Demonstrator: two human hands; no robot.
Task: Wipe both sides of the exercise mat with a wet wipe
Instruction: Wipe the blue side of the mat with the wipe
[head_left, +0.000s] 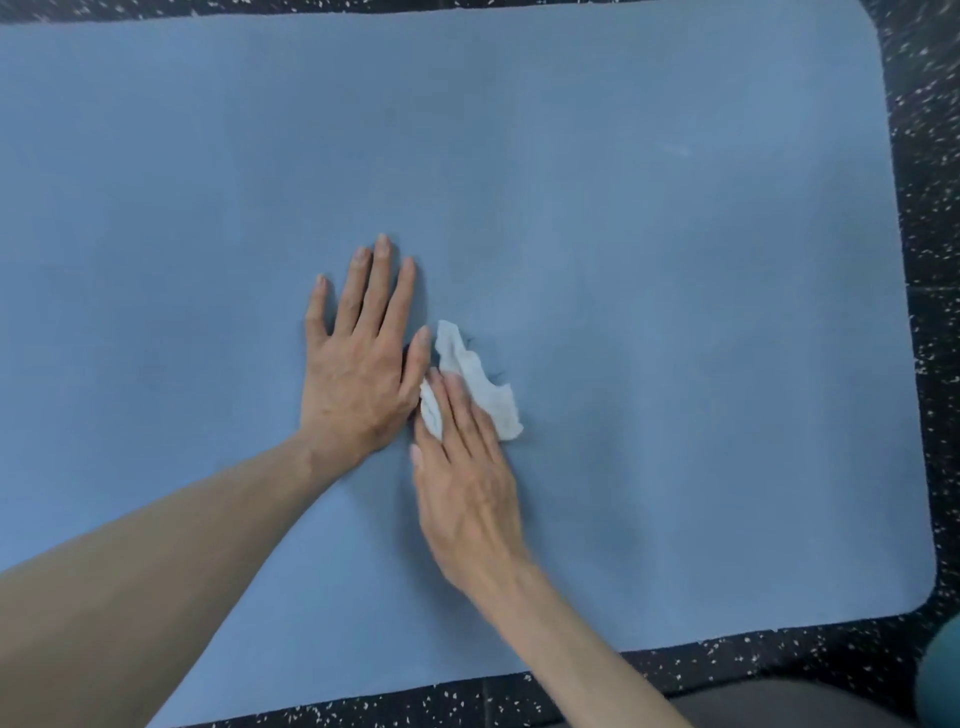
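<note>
The left hand (358, 358) lies flat and spread on the blue mat (649, 249), bracing it; just beside it the right hand (467, 478) presses the crumpled wipe (493, 395) down under straight fingers, mid-mat; the mat lies flat on the speckled floor (930, 218). I'd say the upper face is being wiped; next comes a firm sweep rightward over uncovered mat; flipping waits.

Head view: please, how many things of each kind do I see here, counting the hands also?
Hands: 2, the left hand lying flat on the mat and the right hand pressing the wipe
Blue exercise mat: 1
White wet wipe: 1
Total: 4
</note>
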